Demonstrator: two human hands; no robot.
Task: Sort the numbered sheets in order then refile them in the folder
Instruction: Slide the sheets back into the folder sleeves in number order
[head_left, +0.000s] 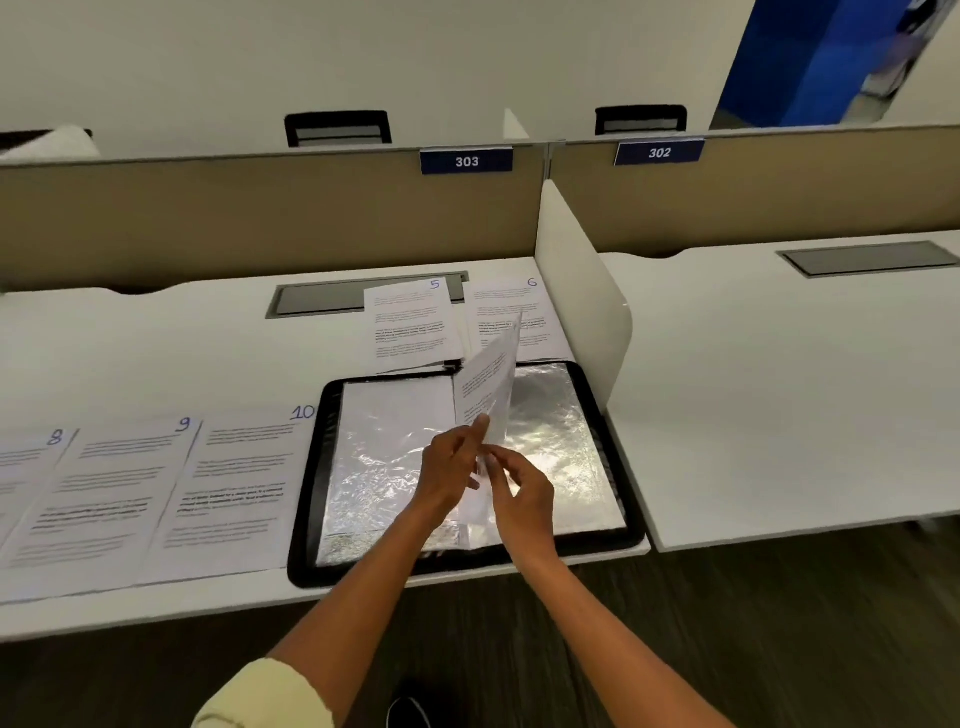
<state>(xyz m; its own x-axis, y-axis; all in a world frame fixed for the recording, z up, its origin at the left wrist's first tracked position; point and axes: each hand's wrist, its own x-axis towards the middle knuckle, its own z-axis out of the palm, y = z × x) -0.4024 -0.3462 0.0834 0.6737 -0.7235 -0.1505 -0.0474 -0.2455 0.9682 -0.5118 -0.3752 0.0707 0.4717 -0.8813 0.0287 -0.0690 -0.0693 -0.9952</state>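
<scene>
Head view: an open folder (467, 467) is laid on the desk (156, 353)
Left hand (449, 470): a lifted sheet (493, 379) is pinched
Right hand (522, 493): the plastic sleeve (480, 499) is gripped
Sheets 8 (31, 483), 9 (109, 488), 10 (234, 483): left of folder
Sheets 5 (410, 322), 6 (511, 317): behind folder

- Folder (306, 483) — black rim, with shiny, crinkled silver sleeves inside.
- Sheets (234, 483) — white, printed in black lines of text, numbered by hand in blue ink.
- Desk (156, 353): white.
- Partition (260, 218): beige.
- Label 303 (466, 161): dark blue, white digits.
- Sleeve (270, 696): pale yellow.
</scene>
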